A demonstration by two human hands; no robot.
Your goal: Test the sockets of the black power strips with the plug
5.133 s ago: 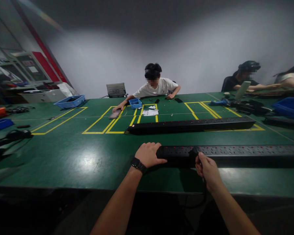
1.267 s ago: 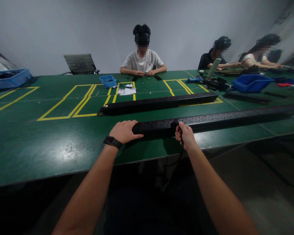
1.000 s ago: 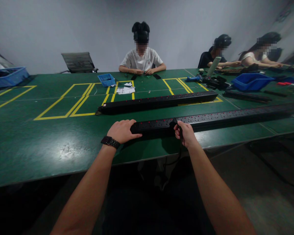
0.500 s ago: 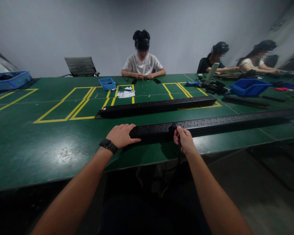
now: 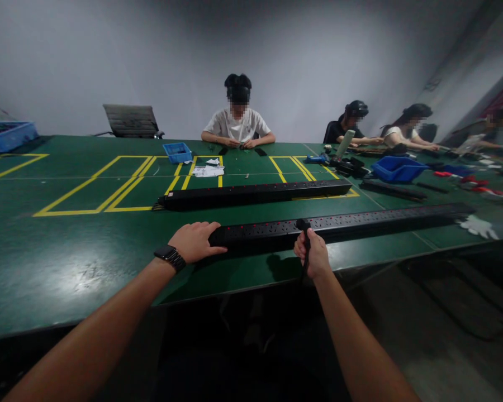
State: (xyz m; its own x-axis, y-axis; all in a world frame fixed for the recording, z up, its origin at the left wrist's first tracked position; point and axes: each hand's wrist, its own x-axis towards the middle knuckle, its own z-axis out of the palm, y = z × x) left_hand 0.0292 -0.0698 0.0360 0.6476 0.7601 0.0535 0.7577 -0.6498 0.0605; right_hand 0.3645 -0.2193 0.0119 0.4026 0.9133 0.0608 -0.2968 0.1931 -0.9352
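Observation:
A long black power strip [image 5: 360, 222] with red switches lies along the near edge of the green table [image 5: 67, 251]. My left hand [image 5: 195, 242], with a black watch on the wrist, rests over the strip's left end, fingers curled on it. My right hand [image 5: 312, 255] is closed around a black plug [image 5: 303, 226] that sits in a socket of the strip. The plug's cable hangs down from my fist over the table edge.
A second black power strip [image 5: 255, 194] lies farther back, by yellow taped rectangles. A small blue bin [image 5: 177, 152] and papers [image 5: 207, 170] sit before a person in white opposite. More people, a blue tray [image 5: 396, 169] and tools are at the right.
The view has swung to the right and down, showing more of the strip's right end. Both hands keep their hold on the strip and the plug.

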